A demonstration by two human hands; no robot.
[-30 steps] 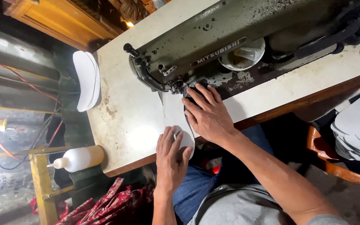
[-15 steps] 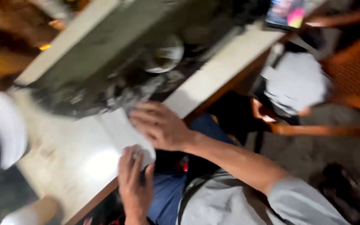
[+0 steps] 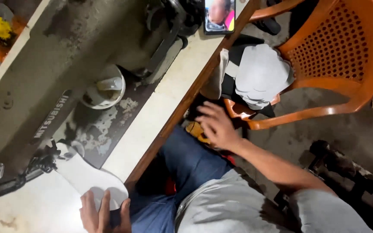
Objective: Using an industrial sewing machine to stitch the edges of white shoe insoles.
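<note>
My left hand (image 3: pixel 102 213) rests at the table's near edge, its fingers pressing the near end of a white sole-shaped piece (image 3: pixel 87 177). The far end of that piece lies under the needle area of the grey-green sewing machine (image 3: pixel 52 77). My right hand (image 3: pixel 216 125) is off the table, fingers spread and holding nothing. It hangs in the air between the table edge and the orange plastic chair (image 3: pixel 337 60), close to the stack of white and grey pieces (image 3: pixel 260 75) on the seat.
A phone (image 3: pixel 220 15) with a lit screen lies at the table's far right. A small white bowl (image 3: pixel 104 90) sits beside the machine body. The wooden table edge (image 3: pixel 186 103) runs diagonally. Dark objects lie on the floor at right (image 3: pixel 342 168).
My head has turned right, bringing the chair into view. My right hand has left the white piece at the machine and swung off the table toward the chair. The left hand stays on the piece.
</note>
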